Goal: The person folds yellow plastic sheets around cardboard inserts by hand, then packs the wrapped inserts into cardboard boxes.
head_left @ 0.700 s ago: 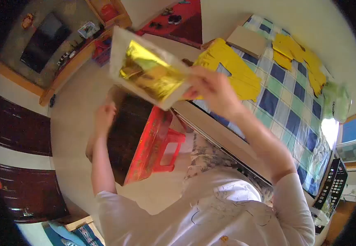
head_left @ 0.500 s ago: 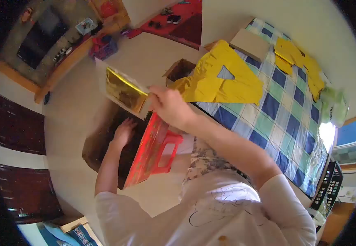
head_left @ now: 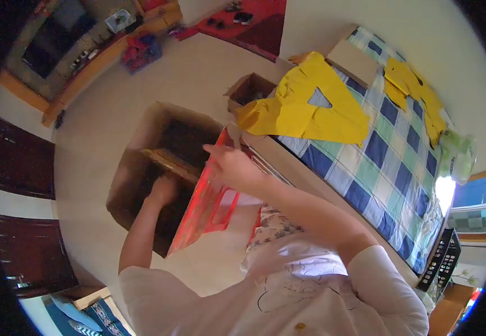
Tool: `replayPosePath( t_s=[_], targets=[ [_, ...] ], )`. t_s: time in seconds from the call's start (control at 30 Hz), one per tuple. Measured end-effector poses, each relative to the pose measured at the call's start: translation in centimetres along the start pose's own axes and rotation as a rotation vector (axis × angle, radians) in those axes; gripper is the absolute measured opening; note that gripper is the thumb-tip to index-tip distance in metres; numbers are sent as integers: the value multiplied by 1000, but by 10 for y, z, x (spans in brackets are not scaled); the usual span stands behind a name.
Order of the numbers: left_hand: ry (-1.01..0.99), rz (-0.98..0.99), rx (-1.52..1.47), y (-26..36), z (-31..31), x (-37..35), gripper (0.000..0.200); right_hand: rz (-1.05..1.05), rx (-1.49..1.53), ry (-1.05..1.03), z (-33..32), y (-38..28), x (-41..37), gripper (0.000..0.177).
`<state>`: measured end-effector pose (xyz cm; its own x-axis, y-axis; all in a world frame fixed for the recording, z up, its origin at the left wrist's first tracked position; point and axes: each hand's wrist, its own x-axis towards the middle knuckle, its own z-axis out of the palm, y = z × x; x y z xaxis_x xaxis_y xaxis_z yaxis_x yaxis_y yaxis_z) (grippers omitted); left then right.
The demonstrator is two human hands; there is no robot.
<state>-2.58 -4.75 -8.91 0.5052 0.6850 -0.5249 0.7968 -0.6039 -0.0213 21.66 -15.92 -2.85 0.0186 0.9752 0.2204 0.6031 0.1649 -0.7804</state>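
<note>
My left hand is down inside a large open brown cardboard box, blurred, its fingers hard to make out. Just above it in the box lies a flat gold-coloured piece. My right hand is at the upper end of a red patterned surface beside the box. Its fingers are curled, the index finger partly extended; what they grip is hidden. Thin pale edges show just beyond that hand.
Yellow cloth with a triangular hole lies over the checked bed. A smaller open carton stands beside the bed. A flat cardboard box and more yellow cloth lie on it. A red and blue bundle is on the floor.
The clear-edged gold sheet that my right hand held up over the box is no longer raised there. A gold piece now shows inside the box. The view has shifted slightly.
</note>
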Motion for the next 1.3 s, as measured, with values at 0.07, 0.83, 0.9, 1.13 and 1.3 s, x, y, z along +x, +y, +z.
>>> replayPosePath(
  t_s=[0.07,0.83,0.9,1.13,1.3],
  targets=[
    [133,-14,-118,0,3,3,29,35,6,0,-34,-2,-18,38],
    [299,163,375,-13,-43,71,16,137,3,176,-157,40,-141,18],
    [252,175,398,-9,-30,89,17,146,7,168,-157,51,-148,18],
    [172,218,451,-4,2,114,18,236,77,202,-157,60,-165,17],
    [68,184,499,-13,12,86,17,309,43,194,-164,56,-175,17]
  ],
)
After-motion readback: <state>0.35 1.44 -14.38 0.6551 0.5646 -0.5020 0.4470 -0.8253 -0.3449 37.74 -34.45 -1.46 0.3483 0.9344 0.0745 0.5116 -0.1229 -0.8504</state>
